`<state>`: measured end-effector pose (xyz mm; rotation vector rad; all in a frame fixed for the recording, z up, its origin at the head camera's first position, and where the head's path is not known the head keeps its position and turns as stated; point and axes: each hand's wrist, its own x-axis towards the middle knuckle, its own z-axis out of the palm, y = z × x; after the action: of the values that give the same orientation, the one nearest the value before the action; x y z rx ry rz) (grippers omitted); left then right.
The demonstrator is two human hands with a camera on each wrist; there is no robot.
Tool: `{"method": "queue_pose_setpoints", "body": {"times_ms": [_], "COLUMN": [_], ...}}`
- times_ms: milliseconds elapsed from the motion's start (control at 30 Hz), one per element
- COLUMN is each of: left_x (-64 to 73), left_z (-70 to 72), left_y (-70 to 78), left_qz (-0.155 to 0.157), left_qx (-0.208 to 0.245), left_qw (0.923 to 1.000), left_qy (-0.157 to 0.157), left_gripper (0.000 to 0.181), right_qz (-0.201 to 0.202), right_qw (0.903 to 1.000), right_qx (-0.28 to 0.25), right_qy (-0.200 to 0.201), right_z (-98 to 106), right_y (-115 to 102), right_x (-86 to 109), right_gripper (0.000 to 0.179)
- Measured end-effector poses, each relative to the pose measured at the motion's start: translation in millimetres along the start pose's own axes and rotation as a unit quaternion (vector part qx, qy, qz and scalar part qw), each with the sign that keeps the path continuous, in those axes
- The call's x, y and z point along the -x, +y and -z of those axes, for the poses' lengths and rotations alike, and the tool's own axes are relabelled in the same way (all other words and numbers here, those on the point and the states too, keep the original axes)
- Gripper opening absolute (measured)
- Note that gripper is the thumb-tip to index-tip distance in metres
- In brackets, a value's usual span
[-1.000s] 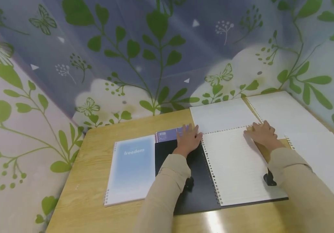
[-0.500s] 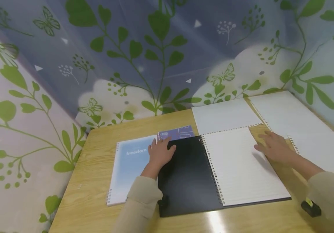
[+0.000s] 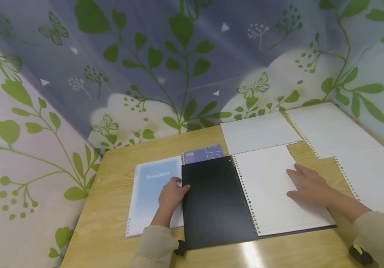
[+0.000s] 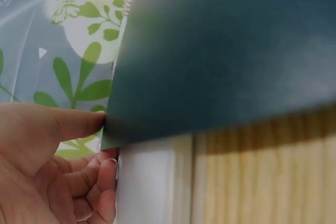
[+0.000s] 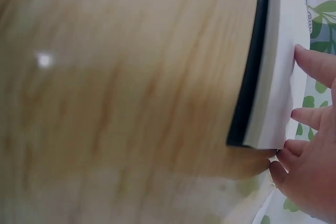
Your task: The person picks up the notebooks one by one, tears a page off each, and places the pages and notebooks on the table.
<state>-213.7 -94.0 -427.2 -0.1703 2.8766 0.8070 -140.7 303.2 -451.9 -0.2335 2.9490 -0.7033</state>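
An open spiral notebook lies on the wooden table, its black cover [image 3: 217,204] folded out to the left and a white lined page [image 3: 275,193] on the right. My left hand [image 3: 171,195] is at the cover's left edge; in the left wrist view the thumb [image 4: 86,124] meets that edge while the other fingers curl beneath it. Over the page's right part reaches my right hand [image 3: 312,186], its fingers spread. The right wrist view has those fingertips [image 5: 300,53] at the edge of the page stack [image 5: 275,77].
Left of the black cover lies a blue-and-white "freedom" notebook [image 3: 155,201], with a purple notebook [image 3: 203,153] behind. White hole-edged notebooks or sheets [image 3: 259,130] occupy the back and right [image 3: 376,178] of the table [image 3: 111,208]. A patterned curtain [image 3: 128,74] surrounds it.
My left hand has moved from the purple notebook left and down to the black cover's left edge. My right hand went off the page's top corner, then back over its right side.
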Motion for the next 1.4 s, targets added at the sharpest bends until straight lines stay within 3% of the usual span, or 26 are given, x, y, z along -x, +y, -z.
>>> {"method": "queue_pose_setpoints", "body": {"times_ms": [200, 300, 433, 500, 633, 800, 967, 1133, 1300, 1367, 1400], "left_x": [-2.6, -4.0, -5.3, -5.4, -3.6, 1.6, 10.5, 21.3, 26.9, 29.0, 30.8], "left_z": [1.6, 3.1, 9.1, 14.5, 24.3, 31.4, 39.7, 42.0, 29.1, 21.0, 17.2], "left_y": [-0.3, 0.3, 3.0, 6.6, 17.5, 28.4, 33.8, 44.1, 60.3, 67.7, 71.4], "left_qz": [0.027, 0.023, 0.009, -0.003, -0.019, -0.024, -0.056, -0.112, -0.178, -0.213, -0.232], "left_qx": [0.005, 0.019, 0.09, 0.149, 0.26, 0.336, 0.371, 0.376, 0.381, 0.368, 0.351], "left_qw": [0.9996, 0.9994, 0.9956, 0.9884, 0.964, 0.9375, 0.919, 0.9041, 0.8865, 0.8835, 0.8861], "left_qy": [-0.012, -0.019, -0.024, -0.03, -0.054, -0.086, -0.12, -0.168, -0.193, -0.197, -0.194], "left_gripper": [0.04, 0.038, 0.034, 0.033, 0.034, 0.034, 0.033, 0.036, 0.043, 0.045, 0.046], "right_qz": [0.0, -0.002, -0.003, -0.001, 0.018, 0.074, 0.127, 0.131, 0.123, 0.113, 0.106], "right_qw": [1.0, 1.0, 0.9999, 0.9999, 0.999, 0.9962, 0.9914, 0.9871, 0.9787, 0.9752, 0.9739], "right_qx": [-0.002, -0.005, 0.006, 0.017, 0.035, 0.029, -0.025, -0.091, -0.157, -0.181, -0.19], "right_qy": [-0.006, -0.008, -0.009, -0.001, 0.023, 0.035, 0.018, -0.018, -0.051, -0.061, -0.063], "right_z": [1.6, 3.1, 5.7, 7.7, 13.8, 21.3, 26.5, 33.1, 43.7, 49.9, 53.6], "right_y": [0.2, -0.8, -2.6, -4.5, -12.4, -36.5, -72.0, -106.3, -137.0, -148.4, -153.5], "right_x": [-1.8, -0.5, 1.7, 1.4, -2.7, -10.9, -21.5, -24.3, -27.6, -29.2, -29.6], "right_gripper": [0.079, 0.079, 0.075, 0.072, 0.065, 0.051, 0.039, 0.045, 0.051, 0.055, 0.057]}}
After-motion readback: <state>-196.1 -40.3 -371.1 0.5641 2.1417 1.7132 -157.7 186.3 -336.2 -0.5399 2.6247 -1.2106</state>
